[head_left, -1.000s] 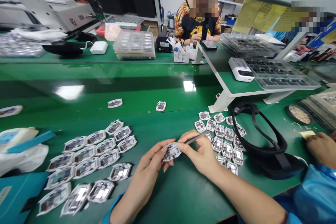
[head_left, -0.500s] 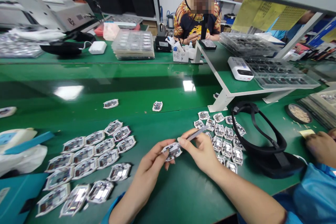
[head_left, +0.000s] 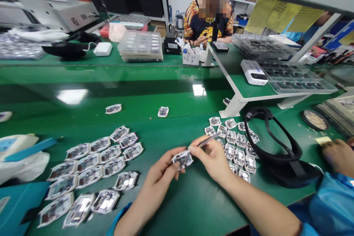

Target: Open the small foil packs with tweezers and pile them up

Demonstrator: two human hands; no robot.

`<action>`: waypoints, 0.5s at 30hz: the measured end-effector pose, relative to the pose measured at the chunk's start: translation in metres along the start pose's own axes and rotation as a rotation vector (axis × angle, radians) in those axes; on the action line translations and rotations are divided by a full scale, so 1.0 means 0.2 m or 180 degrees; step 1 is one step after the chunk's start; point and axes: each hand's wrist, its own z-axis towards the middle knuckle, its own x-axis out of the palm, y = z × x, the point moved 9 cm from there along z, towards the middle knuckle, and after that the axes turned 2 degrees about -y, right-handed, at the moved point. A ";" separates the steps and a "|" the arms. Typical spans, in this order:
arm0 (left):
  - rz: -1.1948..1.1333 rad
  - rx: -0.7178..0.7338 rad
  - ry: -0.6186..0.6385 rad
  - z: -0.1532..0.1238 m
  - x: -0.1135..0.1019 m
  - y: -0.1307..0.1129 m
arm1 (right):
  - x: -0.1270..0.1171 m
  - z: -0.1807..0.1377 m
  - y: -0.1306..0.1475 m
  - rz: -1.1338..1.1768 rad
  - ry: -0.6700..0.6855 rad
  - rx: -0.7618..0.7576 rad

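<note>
Between the thumb and fingers of my left hand (head_left: 163, 171) is a small electronic module in a white frame (head_left: 182, 159), its circuit side facing up and tilted. My right hand (head_left: 212, 158) pinches slim grey tweezers (head_left: 208, 140) whose back end points up and right. Their tips are hidden by the fingers at the module's upper right edge. To the left, similar modules (head_left: 90, 176) lie in slanting rows on the green table. A second group of modules (head_left: 235, 151) sits to the right, partly behind my right hand.
Black head-strap gear (head_left: 284, 162) stands at right, near a co-worker's hand (head_left: 339, 155). Single modules (head_left: 163, 111) lie on the green belt (head_left: 132, 88) beyond. A white-legged raised shelf (head_left: 235, 105) holds trays. Opposite, another person (head_left: 208, 25) sits. A teal box (head_left: 22, 206) is at lower left.
The module in my left hand has turned a little, its face showing more towards me. The loose modules on the belt have shifted slightly left. My right hand is nearly still.
</note>
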 end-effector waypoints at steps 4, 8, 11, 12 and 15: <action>-0.0085 -0.0028 0.0035 0.01 0.00 0.00 | 0.00 0.00 0.00 -0.0009 0.0028 -0.0012; -0.0086 -0.0064 0.0075 0.01 0.00 0.00 | 0.01 0.00 0.00 0.0064 0.0078 -0.0024; -0.0082 -0.0098 0.0089 0.00 -0.01 0.00 | 0.01 0.00 0.00 0.0146 0.0122 -0.0046; -0.0079 -0.0110 0.0105 0.00 -0.01 0.00 | 0.02 0.00 0.00 0.0175 0.0137 -0.0052; -0.0012 -0.0133 0.0207 0.00 -0.01 0.00 | 0.02 0.00 0.00 0.0252 0.0150 -0.0056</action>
